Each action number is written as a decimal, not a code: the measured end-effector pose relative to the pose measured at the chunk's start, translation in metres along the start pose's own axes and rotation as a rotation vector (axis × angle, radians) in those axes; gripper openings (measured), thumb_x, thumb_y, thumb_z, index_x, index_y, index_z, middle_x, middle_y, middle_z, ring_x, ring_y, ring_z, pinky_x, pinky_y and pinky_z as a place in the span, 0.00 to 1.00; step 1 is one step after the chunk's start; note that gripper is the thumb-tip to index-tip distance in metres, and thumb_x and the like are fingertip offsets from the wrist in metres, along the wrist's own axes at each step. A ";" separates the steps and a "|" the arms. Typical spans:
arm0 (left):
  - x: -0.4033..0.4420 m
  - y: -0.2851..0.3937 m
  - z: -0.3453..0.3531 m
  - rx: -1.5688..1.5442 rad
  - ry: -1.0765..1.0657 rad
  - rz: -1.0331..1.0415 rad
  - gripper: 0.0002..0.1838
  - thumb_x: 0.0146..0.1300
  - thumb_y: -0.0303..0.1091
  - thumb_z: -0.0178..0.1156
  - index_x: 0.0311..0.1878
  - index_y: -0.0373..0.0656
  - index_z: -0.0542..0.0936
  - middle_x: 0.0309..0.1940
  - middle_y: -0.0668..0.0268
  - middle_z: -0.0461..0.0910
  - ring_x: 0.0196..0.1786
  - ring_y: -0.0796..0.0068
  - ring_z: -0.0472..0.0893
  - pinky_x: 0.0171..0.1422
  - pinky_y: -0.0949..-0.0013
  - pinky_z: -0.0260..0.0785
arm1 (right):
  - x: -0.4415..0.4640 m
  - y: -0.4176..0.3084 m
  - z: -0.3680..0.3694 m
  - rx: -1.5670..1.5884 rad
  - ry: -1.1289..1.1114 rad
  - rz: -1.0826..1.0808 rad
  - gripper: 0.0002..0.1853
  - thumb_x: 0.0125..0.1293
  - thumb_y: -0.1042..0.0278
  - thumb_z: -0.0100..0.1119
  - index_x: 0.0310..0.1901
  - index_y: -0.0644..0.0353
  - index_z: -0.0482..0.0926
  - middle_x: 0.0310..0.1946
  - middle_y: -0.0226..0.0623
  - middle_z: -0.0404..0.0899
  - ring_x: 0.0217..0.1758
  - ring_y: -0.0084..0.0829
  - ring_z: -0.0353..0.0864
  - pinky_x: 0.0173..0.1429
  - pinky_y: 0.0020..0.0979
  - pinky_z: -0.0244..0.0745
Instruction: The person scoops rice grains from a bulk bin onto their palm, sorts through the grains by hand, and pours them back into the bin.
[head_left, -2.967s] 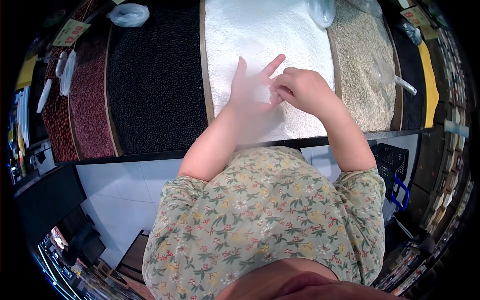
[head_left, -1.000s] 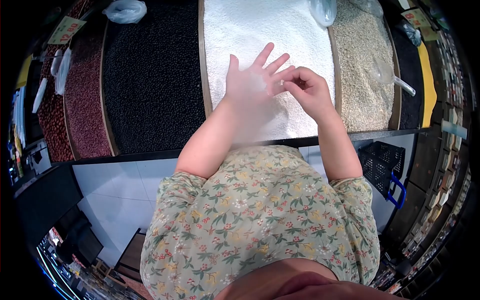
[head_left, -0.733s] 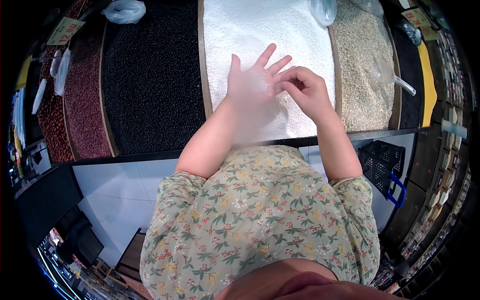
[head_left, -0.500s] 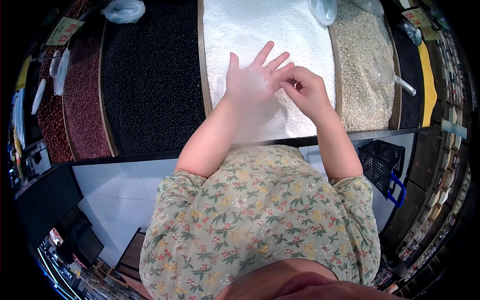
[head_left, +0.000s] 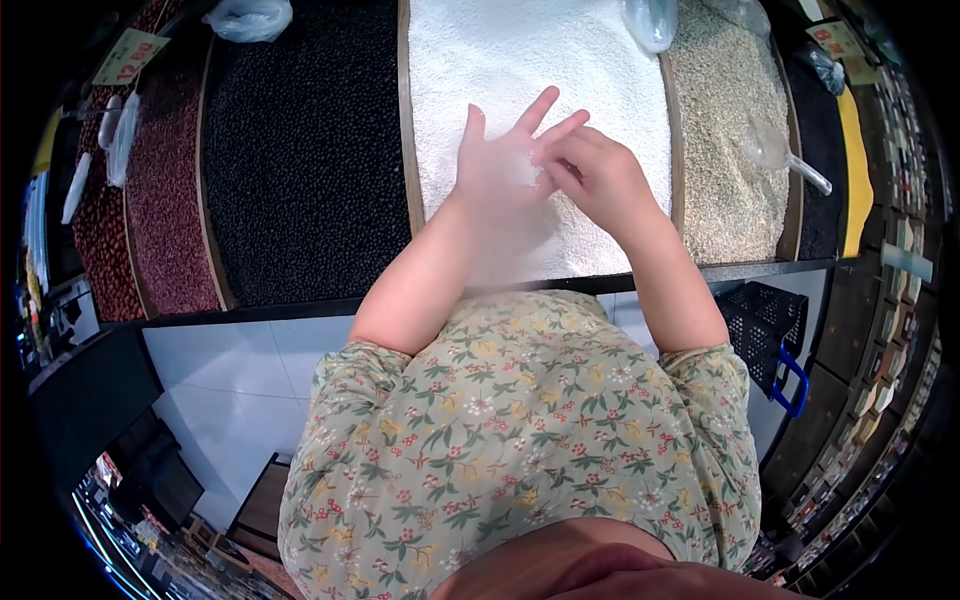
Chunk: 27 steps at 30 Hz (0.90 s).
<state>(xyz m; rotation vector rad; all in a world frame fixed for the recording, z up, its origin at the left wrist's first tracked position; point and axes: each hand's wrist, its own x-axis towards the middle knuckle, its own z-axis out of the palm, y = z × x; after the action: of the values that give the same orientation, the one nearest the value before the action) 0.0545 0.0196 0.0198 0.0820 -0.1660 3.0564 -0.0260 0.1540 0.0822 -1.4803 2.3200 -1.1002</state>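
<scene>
**White grains in an open palm, bins all around**

Black beans (head_left: 305,160) fill the bin to the left, past a wooden divider (head_left: 405,130); pale grain (head_left: 725,110) lies to the right, with a clear scoop (head_left: 775,148) resting on it. A plastic bag (head_left: 248,20) sits at the far end of the beans. A whitish haze blurs the lower palm.

White grains (head_left: 531,168) lie on the left hand (head_left: 505,165), palm up and fingers spread, above the white bin (head_left: 540,50). The right hand's grip (head_left: 555,170) bends in beside them, touching the left fingers; whether it pinches a grain, I cannot tell.
</scene>
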 end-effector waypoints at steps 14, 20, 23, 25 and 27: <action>-0.001 -0.003 0.003 0.051 0.015 -0.009 0.50 0.61 0.78 0.19 0.77 0.52 0.49 0.76 0.47 0.43 0.76 0.44 0.50 0.76 0.44 0.47 | 0.002 0.000 -0.006 -0.202 -0.100 -0.215 0.06 0.54 0.73 0.65 0.35 0.59 0.81 0.32 0.38 0.79 0.32 0.40 0.81 0.34 0.35 0.77; -0.001 -0.004 0.006 0.114 0.028 -0.007 0.49 0.61 0.77 0.18 0.77 0.52 0.50 0.76 0.46 0.43 0.76 0.44 0.49 0.77 0.43 0.45 | 0.001 -0.001 -0.008 -0.230 -0.123 -0.208 0.07 0.53 0.73 0.65 0.35 0.59 0.80 0.32 0.37 0.79 0.32 0.40 0.81 0.34 0.35 0.78; -0.001 -0.005 0.006 0.126 0.041 -0.009 0.49 0.61 0.77 0.18 0.77 0.52 0.50 0.76 0.46 0.44 0.76 0.43 0.49 0.77 0.43 0.44 | 0.001 -0.002 -0.010 -0.229 -0.135 -0.219 0.07 0.54 0.73 0.65 0.35 0.59 0.80 0.31 0.37 0.78 0.32 0.40 0.81 0.34 0.35 0.78; -0.001 -0.005 0.007 0.129 0.046 -0.011 0.49 0.61 0.77 0.18 0.77 0.52 0.50 0.76 0.46 0.44 0.76 0.43 0.49 0.77 0.43 0.44 | 0.001 -0.001 -0.009 -0.241 -0.138 -0.222 0.07 0.53 0.73 0.65 0.35 0.59 0.80 0.31 0.37 0.78 0.32 0.40 0.81 0.34 0.35 0.77; -0.001 -0.006 0.011 0.129 0.052 -0.012 0.49 0.61 0.77 0.18 0.77 0.52 0.50 0.76 0.46 0.44 0.76 0.44 0.49 0.77 0.44 0.45 | 0.001 0.000 -0.009 -0.253 -0.142 -0.226 0.07 0.53 0.72 0.65 0.34 0.58 0.79 0.30 0.37 0.78 0.32 0.40 0.81 0.34 0.36 0.77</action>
<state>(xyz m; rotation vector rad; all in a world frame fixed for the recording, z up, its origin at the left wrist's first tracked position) 0.0561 0.0245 0.0313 0.0113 0.0343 3.0511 -0.0311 0.1575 0.0887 -1.8833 2.3034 -0.7376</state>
